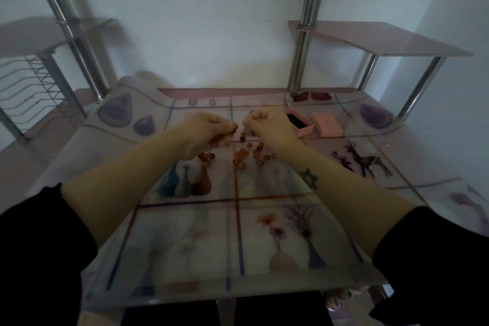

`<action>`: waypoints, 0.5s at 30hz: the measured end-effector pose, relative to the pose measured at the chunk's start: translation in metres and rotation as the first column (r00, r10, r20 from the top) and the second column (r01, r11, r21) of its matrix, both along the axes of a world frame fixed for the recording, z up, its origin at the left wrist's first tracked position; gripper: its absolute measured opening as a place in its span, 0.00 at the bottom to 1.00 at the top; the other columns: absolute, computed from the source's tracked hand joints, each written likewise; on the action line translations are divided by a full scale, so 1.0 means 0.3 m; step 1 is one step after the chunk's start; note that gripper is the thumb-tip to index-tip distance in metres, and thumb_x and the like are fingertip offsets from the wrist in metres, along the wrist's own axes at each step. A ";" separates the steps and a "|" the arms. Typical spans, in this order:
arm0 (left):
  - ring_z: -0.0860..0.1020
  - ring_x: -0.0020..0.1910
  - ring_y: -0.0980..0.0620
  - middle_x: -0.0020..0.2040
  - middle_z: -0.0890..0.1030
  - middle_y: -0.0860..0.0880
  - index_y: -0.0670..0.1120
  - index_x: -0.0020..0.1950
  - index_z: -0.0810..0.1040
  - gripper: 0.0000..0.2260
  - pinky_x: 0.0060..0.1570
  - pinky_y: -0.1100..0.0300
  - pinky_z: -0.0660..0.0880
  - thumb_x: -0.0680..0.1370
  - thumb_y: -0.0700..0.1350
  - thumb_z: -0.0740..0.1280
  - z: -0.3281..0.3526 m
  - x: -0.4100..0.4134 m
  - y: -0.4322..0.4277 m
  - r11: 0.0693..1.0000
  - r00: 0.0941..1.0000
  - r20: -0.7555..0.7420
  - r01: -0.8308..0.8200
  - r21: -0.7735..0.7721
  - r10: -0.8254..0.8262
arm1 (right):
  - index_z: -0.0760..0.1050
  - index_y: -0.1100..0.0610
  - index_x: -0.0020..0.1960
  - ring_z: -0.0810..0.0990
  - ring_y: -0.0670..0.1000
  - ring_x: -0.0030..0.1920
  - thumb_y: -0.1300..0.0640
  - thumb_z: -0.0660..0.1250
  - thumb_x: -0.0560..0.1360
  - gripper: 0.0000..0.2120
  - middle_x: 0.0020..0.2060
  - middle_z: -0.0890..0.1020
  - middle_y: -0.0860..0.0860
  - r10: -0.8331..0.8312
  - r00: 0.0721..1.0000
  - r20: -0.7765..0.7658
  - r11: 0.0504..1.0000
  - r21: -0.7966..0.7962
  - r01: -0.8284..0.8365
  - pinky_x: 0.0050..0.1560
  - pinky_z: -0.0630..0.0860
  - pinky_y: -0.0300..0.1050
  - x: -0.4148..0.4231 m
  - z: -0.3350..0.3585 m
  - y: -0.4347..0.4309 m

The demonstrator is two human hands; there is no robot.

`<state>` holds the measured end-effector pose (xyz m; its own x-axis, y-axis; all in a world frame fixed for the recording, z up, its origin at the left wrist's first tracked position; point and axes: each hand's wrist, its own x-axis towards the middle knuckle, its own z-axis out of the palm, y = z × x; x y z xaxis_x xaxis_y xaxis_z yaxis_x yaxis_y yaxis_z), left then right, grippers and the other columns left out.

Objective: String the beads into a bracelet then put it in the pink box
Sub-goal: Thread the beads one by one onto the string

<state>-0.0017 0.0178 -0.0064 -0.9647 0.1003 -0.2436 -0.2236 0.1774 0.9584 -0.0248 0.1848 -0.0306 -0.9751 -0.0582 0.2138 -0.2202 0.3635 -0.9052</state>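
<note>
Both hands hover over the far middle of the counter (238, 233), knuckles up and fingertips turned toward each other with a small gap between them. The left hand (209, 131) has its fingers curled around a few amber beads, which show at the fingertips and under the palm. The right hand (268, 127) has its fingers drawn together as if pinching, but whatever they hold is too fine to make out, and no cord is visible. One bead (242, 137) sits just below the gap, whether hanging or lying I cannot tell. The loose beads (247, 155) are scattered on the counter beneath and nearer the person than the fingertips, between the two wrists and about equally near both hands. Threading looks unfinished, so the next pick probably means a short reach down and back. The open pink box (300, 124) stands just beside the right hand, on its outer side, with its long axis running diagonally away. Its lid (326, 124) lies further right. The right hand is the nearer one for the drop.
</note>
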 end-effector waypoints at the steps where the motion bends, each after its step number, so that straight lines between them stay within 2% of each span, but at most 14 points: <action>1: 0.78 0.32 0.57 0.39 0.81 0.46 0.39 0.52 0.81 0.06 0.33 0.68 0.77 0.78 0.39 0.66 -0.001 -0.004 -0.003 0.992 0.998 0.061 -0.027 0.124 0.020 | 0.79 0.55 0.39 0.81 0.49 0.41 0.60 0.70 0.74 0.05 0.37 0.82 0.50 0.002 1.000 -0.008 1.000 0.000 -0.002 0.47 0.79 0.44 0.002 0.001 -0.002; 3: 0.78 0.31 0.57 0.38 0.81 0.46 0.39 0.50 0.80 0.05 0.32 0.69 0.77 0.79 0.38 0.65 -0.003 -0.015 -0.009 0.947 0.985 0.165 -0.093 0.307 0.044 | 0.78 0.54 0.39 0.81 0.50 0.40 0.60 0.70 0.74 0.06 0.36 0.82 0.50 0.008 0.999 -0.032 1.000 0.003 -0.008 0.46 0.79 0.47 0.008 0.003 -0.005; 6: 0.80 0.31 0.57 0.37 0.81 0.46 0.41 0.47 0.80 0.04 0.31 0.69 0.77 0.78 0.40 0.66 -0.009 -0.027 -0.018 0.888 0.966 0.253 -0.158 0.431 0.049 | 0.78 0.56 0.40 0.79 0.51 0.36 0.60 0.70 0.74 0.04 0.34 0.80 0.54 0.015 0.997 -0.070 1.000 0.003 -0.015 0.42 0.79 0.51 0.018 0.008 -0.009; 9: 0.81 0.32 0.56 0.37 0.83 0.45 0.40 0.45 0.81 0.03 0.33 0.68 0.79 0.77 0.39 0.68 -0.012 -0.036 -0.029 0.838 0.953 0.300 -0.200 0.507 0.047 | 0.78 0.58 0.42 0.76 0.52 0.33 0.60 0.69 0.74 0.03 0.32 0.79 0.57 0.019 0.994 -0.111 1.000 0.008 -0.018 0.39 0.77 0.50 0.027 0.008 -0.013; 13: 0.81 0.32 0.56 0.36 0.83 0.45 0.40 0.45 0.81 0.04 0.32 0.68 0.78 0.77 0.40 0.68 -0.015 -0.038 -0.034 0.815 0.950 0.310 -0.212 0.539 0.042 | 0.78 0.59 0.44 0.81 0.57 0.40 0.59 0.69 0.74 0.03 0.37 0.81 0.57 0.017 0.989 -0.147 0.999 0.042 -0.011 0.44 0.80 0.54 0.036 0.006 -0.024; 15: 0.80 0.32 0.56 0.36 0.82 0.45 0.40 0.45 0.80 0.04 0.33 0.68 0.79 0.77 0.40 0.68 -0.019 -0.035 -0.031 0.813 0.950 0.310 -0.212 0.542 0.041 | 0.78 0.58 0.43 0.81 0.56 0.41 0.59 0.69 0.74 0.03 0.38 0.82 0.56 0.018 0.986 -0.165 0.998 0.063 -0.008 0.45 0.81 0.54 0.038 0.005 -0.027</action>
